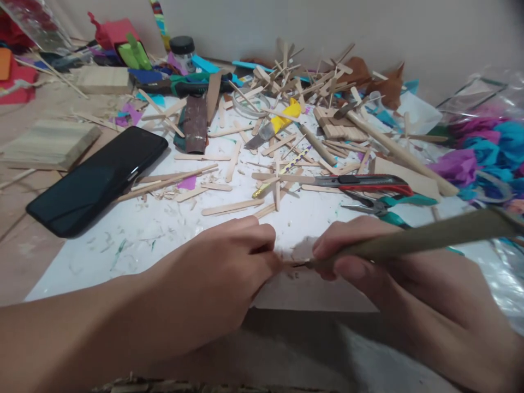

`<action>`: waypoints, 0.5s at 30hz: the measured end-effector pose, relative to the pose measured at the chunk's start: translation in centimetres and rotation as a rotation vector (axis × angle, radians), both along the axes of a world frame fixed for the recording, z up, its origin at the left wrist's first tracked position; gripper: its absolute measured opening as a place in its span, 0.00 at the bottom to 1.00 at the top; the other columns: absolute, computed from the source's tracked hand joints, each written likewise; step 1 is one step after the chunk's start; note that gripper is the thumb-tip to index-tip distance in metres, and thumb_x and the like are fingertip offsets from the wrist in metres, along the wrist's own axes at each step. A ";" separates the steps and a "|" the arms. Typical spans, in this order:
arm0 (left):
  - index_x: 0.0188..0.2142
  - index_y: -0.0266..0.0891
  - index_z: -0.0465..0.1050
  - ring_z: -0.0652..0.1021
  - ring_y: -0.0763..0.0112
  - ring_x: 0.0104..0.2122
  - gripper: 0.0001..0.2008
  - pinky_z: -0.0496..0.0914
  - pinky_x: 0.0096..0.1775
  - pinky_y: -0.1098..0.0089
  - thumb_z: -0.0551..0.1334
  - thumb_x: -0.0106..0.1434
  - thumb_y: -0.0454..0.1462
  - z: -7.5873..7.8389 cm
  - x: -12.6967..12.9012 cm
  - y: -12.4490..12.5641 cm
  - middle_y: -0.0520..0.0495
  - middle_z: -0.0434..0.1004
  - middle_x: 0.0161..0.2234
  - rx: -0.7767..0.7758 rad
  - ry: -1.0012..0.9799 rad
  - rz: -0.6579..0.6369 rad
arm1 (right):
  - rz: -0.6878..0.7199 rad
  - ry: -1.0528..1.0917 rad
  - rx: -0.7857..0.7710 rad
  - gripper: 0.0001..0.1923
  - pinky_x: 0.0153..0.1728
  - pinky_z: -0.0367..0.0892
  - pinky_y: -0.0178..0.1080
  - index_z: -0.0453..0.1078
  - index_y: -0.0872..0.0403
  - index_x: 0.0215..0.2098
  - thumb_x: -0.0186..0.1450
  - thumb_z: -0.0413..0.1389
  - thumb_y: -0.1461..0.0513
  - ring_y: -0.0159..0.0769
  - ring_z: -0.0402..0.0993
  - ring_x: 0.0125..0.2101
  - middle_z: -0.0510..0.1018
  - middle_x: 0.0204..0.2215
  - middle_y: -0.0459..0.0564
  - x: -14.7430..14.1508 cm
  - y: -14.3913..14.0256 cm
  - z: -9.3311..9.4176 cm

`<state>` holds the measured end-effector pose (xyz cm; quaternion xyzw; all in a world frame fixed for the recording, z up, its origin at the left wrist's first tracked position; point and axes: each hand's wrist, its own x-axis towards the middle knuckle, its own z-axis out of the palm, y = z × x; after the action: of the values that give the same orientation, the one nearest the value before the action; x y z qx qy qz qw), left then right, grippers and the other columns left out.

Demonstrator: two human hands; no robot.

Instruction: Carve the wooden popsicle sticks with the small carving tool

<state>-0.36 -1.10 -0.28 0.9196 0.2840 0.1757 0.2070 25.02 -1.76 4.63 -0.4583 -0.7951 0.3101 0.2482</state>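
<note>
My left hand [213,273] is closed in a fist at the near edge of a white sheet [135,234], pinching a small wooden piece [289,263] that is mostly hidden by the fingers. My right hand [368,267] grips a long wooden-handled tool [429,236] whose handle runs off to the right; its tip meets the small piece between the two hands. Wood shavings lie around the contact spot.
A black phone [96,180] lies on the left. Many wooden craft sticks [233,206] cover the sheet. A red utility knife [368,183], green-handled pliers [385,206], wooden blocks [49,144], a jar [183,50] and coloured paper [483,153] crowd the back and sides.
</note>
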 end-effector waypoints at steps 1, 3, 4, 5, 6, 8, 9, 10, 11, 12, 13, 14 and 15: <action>0.49 0.38 0.80 0.75 0.66 0.37 0.17 0.69 0.39 0.66 0.52 0.79 0.28 0.0 0.0 0.0 0.47 0.79 0.40 -0.013 -0.009 0.001 | 0.042 -0.009 0.028 0.06 0.28 0.71 0.35 0.76 0.43 0.43 0.77 0.57 0.60 0.35 0.79 0.28 0.82 0.31 0.41 0.3 0.0 -0.4; 0.43 0.37 0.80 0.74 0.66 0.36 0.15 0.69 0.38 0.66 0.54 0.78 0.28 0.0 -0.1 0.0 0.47 0.77 0.38 -0.056 -0.038 0.003 | 0.087 -0.056 0.038 0.06 0.26 0.71 0.36 0.75 0.41 0.45 0.77 0.58 0.61 0.36 0.79 0.28 0.82 0.32 0.41 0.9 -0.1 -0.9; 0.41 0.37 0.80 0.74 0.66 0.36 0.15 0.69 0.38 0.65 0.55 0.78 0.28 0.0 -0.1 0.0 0.47 0.77 0.37 -0.080 -0.050 0.000 | 0.094 -0.065 0.044 0.06 0.26 0.71 0.36 0.74 0.40 0.45 0.76 0.58 0.61 0.37 0.79 0.27 0.82 0.32 0.41 1.1 -0.1 -1.1; 0.40 0.37 0.80 0.74 0.66 0.36 0.14 0.70 0.38 0.64 0.55 0.78 0.28 0.0 -0.2 0.1 0.47 0.76 0.38 -0.100 -0.059 -0.002 | 0.088 -0.068 0.051 0.07 0.26 0.72 0.37 0.75 0.39 0.46 0.76 0.58 0.61 0.38 0.79 0.27 0.81 0.32 0.42 1.3 0.0 -1.3; 0.41 0.37 0.80 0.75 0.65 0.37 0.14 0.71 0.39 0.64 0.56 0.77 0.28 0.0 -0.2 0.1 0.47 0.76 0.39 -0.109 -0.063 -0.003 | 0.075 -0.063 0.059 0.07 0.26 0.73 0.38 0.75 0.39 0.45 0.76 0.58 0.61 0.39 0.79 0.28 0.81 0.32 0.43 1.4 0.0 -1.4; 0.46 0.37 0.81 0.75 0.64 0.39 0.14 0.71 0.41 0.61 0.56 0.77 0.27 -0.1 -0.3 0.1 0.46 0.77 0.41 -0.096 -0.073 -0.010 | 0.043 -0.055 0.066 0.07 0.28 0.75 0.40 0.76 0.39 0.44 0.76 0.58 0.61 0.42 0.79 0.28 0.82 0.32 0.44 1.5 0.1 -1.4; 0.48 0.37 0.81 0.76 0.63 0.40 0.14 0.72 0.41 0.61 0.56 0.77 0.27 -0.1 -0.3 0.1 0.46 0.78 0.41 -0.087 -0.073 -0.015 | 0.031 -0.055 0.064 0.07 0.28 0.75 0.41 0.77 0.40 0.43 0.75 0.58 0.61 0.42 0.79 0.28 0.82 0.31 0.44 1.5 0.1 -1.4; 0.50 0.37 0.80 0.76 0.63 0.40 0.14 0.72 0.42 0.61 0.56 0.77 0.27 -0.1 -0.3 0.1 0.46 0.78 0.42 -0.080 -0.075 -0.021 | 0.021 -0.058 0.061 0.07 0.27 0.74 0.41 0.77 0.40 0.42 0.75 0.58 0.61 0.42 0.79 0.27 0.82 0.31 0.44 1.5 0.2 -1.4; 0.51 0.37 0.80 0.76 0.63 0.41 0.14 0.72 0.42 0.61 0.56 0.77 0.27 -0.2 -0.3 0.1 0.46 0.78 0.42 -0.070 -0.086 -0.028 | 0.014 -0.059 0.057 0.07 0.27 0.74 0.41 0.77 0.40 0.41 0.75 0.59 0.61 0.42 0.78 0.27 0.82 0.31 0.44 1.4 0.2 -1.4; 0.53 0.37 0.80 0.76 0.64 0.41 0.15 0.73 0.41 0.62 0.56 0.77 0.26 -0.1 -0.3 0.1 0.46 0.78 0.42 -0.068 -0.089 -0.030 | 0.006 -0.061 0.055 0.07 0.27 0.74 0.40 0.77 0.40 0.40 0.74 0.59 0.60 0.41 0.78 0.27 0.82 0.30 0.43 1.3 0.3 -1.3; 0.53 0.37 0.80 0.76 0.64 0.40 0.15 0.73 0.41 0.63 0.56 0.77 0.26 -0.1 -0.3 0.1 0.46 0.78 0.42 -0.073 -0.085 -0.031 | 0.000 -0.057 0.058 0.07 0.28 0.74 0.39 0.77 0.39 0.41 0.75 0.59 0.60 0.40 0.78 0.27 0.82 0.30 0.42 1.3 0.3 -1.3; 0.52 0.37 0.81 0.76 0.65 0.40 0.16 0.72 0.41 0.63 0.56 0.77 0.26 0.0 -0.3 0.2 0.46 0.78 0.42 -0.081 -0.082 -0.029 | -0.001 -0.057 0.057 0.06 0.29 0.74 0.39 0.77 0.39 0.41 0.75 0.59 0.59 0.39 0.78 0.27 0.82 0.30 0.42 1.2 0.4 -1.3; 0.51 0.37 0.81 0.76 0.65 0.40 0.16 0.72 0.41 0.63 0.55 0.77 0.26 0.0 -0.3 0.2 0.47 0.78 0.41 -0.087 -0.082 -0.024 | 0.003 -0.059 0.051 0.06 0.30 0.74 0.38 0.77 0.38 0.42 0.76 0.59 0.59 0.39 0.77 0.27 0.82 0.30 0.41 1.2 0.4 -1.3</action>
<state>-0.67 -0.92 -0.28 0.9051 0.2715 0.1981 0.2605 26.21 -1.31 3.35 -0.4594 -0.8104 0.2768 0.2358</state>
